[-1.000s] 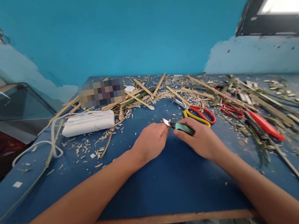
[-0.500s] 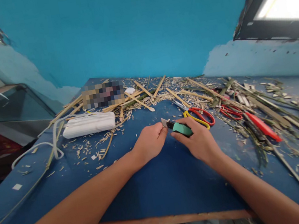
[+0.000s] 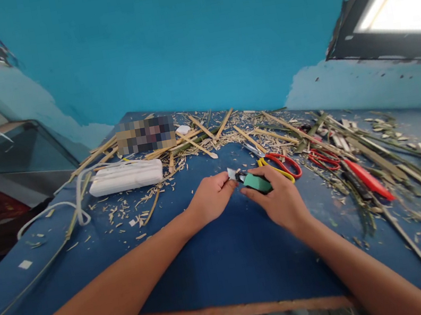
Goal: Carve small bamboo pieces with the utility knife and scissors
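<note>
My right hand is closed around a green-handled utility knife, its blade pointing to the left. The blade lies against the fingertips of my left hand. The left fingers are pinched together, and what they hold is mostly hidden behind them and the blade. Just past my right hand, scissors with red handles lie on the blue table, beside a tool with yellow handles.
A white power strip with a cable lies at the left. Bamboo strips and shavings spread along the back. At the right are a red-handled tool, red-handled scissors and more bamboo pieces. A blue wall rises behind.
The knife blade has tilted slightly at the left fingertips and shows brighter. Both hands keep almost the same place and grip. The view has shifted a little.
</note>
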{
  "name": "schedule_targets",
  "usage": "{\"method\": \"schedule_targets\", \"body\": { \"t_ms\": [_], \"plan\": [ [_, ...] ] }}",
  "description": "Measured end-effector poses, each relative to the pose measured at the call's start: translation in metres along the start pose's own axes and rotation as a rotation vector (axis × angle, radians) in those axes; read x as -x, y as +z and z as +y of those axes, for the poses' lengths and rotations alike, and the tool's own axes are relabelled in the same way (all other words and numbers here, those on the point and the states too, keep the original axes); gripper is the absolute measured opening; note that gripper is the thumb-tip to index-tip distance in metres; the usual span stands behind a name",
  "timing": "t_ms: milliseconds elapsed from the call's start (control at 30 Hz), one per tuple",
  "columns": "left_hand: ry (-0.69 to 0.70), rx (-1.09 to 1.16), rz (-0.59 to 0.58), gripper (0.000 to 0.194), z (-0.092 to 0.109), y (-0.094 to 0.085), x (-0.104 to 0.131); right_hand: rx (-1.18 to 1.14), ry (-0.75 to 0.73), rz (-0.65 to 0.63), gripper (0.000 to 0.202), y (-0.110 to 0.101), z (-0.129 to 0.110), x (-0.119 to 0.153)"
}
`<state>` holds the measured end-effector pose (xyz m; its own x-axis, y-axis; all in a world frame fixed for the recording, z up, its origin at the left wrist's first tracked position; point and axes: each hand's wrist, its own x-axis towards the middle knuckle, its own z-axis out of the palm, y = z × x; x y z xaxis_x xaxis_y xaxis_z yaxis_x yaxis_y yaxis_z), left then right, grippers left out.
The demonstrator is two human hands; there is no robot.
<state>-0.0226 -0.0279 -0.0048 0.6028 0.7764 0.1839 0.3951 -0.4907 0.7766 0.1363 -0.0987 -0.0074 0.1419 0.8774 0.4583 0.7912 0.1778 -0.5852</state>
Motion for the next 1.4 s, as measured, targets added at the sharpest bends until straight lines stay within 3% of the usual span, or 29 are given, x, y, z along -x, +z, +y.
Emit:
{"method": "schedule_targets", "body": {
  "t_ms": [300, 500, 800, 1033, 1400],
  "plan": [
    [-0.05, 0.293, -0.175, 0.028, -0.007, -0.005, -0.006, -0.014, -0.025, 0.005, 0.035, -0.001, 0.006, -0.001],
    [-0.023, 0.367, -0.278, 0.039, -0.005, -0.009, -0.006, -0.093, -0.035, 0.03, 0.038, -0.001, 0.009, -0.003],
    [-0.11, 0.435, -0.098, 0.041, -0.003, -0.009, -0.007, -0.152, 0.187, 0.037, 0.04, -0.017, 0.004, -0.007],
    [-0.047, 0.291, -0.073, 0.04, -0.004, -0.009, -0.007, -0.171, 0.127, -0.155, 0.037, -0.017, 0.001, -0.004],
    [0.055, 0.038, -0.035, 0.043, 0.0, -0.011, -0.004, -0.154, 0.149, -0.158, 0.037, -0.016, 0.003, -0.004]
  ]
}}
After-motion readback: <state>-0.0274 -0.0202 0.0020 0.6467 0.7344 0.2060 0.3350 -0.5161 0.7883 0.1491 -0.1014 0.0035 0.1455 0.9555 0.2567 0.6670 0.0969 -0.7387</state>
